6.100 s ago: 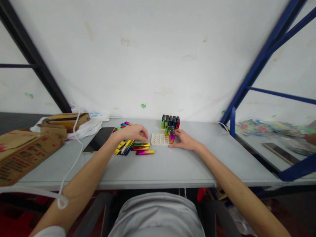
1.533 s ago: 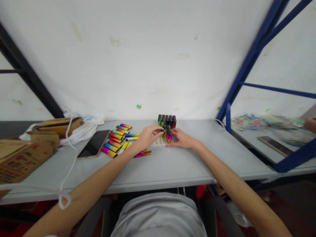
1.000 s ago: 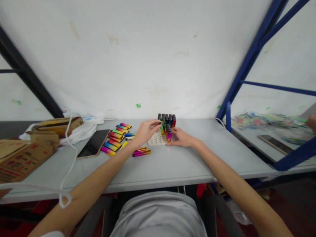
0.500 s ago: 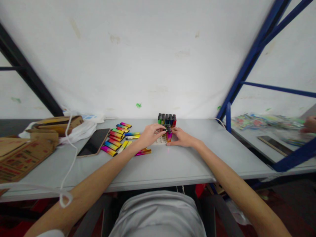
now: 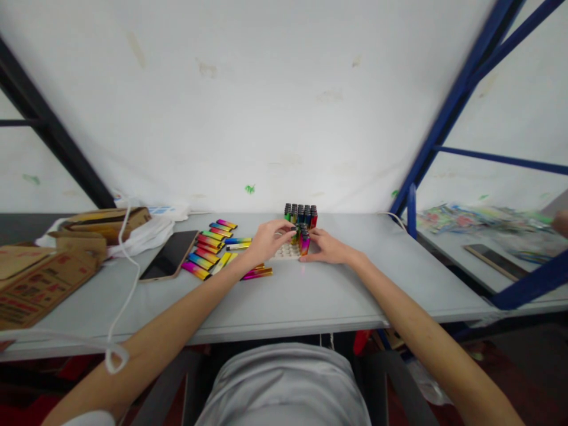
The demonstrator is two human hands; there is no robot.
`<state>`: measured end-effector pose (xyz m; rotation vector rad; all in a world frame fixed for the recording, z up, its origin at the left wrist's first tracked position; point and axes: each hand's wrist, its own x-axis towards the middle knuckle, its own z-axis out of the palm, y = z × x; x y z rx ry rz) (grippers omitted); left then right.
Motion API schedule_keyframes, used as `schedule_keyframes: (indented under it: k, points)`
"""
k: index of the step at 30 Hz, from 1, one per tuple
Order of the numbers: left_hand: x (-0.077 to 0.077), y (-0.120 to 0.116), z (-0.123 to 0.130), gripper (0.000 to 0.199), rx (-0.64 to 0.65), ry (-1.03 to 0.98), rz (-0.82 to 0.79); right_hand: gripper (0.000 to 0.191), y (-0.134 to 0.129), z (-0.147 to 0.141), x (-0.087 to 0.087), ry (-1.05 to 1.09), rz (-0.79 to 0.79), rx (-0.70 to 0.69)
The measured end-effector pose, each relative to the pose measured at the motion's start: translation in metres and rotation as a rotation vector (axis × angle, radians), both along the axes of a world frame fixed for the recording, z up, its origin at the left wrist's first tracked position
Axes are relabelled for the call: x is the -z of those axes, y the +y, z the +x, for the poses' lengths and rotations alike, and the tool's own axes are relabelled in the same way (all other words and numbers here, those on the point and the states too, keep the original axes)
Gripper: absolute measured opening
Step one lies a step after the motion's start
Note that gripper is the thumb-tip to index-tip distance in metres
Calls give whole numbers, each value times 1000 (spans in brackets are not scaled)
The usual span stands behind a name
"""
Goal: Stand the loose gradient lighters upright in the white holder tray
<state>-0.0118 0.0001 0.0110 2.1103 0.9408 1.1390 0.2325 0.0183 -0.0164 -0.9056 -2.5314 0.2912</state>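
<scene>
Several dark-topped coloured lighters (image 5: pixel 300 212) stand upright in rows at the back of a white tray with round holes (image 5: pixel 284 253). My left hand (image 5: pixel 271 238) is over the tray's left part, thumb and fingertips closed on a lighter (image 5: pixel 293 235) that looks upright. On the tray's right side my right hand (image 5: pixel 326 246) has its thumb and fingers around a pink-purple lighter (image 5: pixel 304 244) at the front. Left of the tray, several shiny multicoloured lighter sleeves (image 5: pixel 206 255) lie on the grey table (image 5: pixel 337 302).
A phone (image 5: pixel 168 257), a white cable (image 5: pixel 131 278), plastic bags and cardboard boxes (image 5: pixel 48 272) lie at the left. Blue frame posts (image 5: pixel 444 124) rise at the right. Beyond them are a second phone (image 5: pixel 494 261), wrappers and another person's hand (image 5: pixel 561 222).
My left hand has shifted slightly left and tilted back, showing more of the tray's holes and the lighter at its fingertips. My right hand has hardly moved. The other person's hand moved right.
</scene>
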Motion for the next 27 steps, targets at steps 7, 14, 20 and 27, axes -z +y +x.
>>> schedule_keyframes:
  k: [7, 14, 20, 27]
  points:
    - [2, 3, -1, 31, 23, 43, 3, 68, 1, 0, 2, 15, 1, -10]
    - [10, 12, -2, 29, -37, 22, -98, 71, 3, 1, 4, 0, 1, -3]
    - [16, 16, -1, 24, -67, 86, -82, 68, 4, 2, 4, 6, -10, -7]
    - [-6, 14, -20, 24, -108, 427, 143, 63, 2, 2, 2, -6, -4, -14]
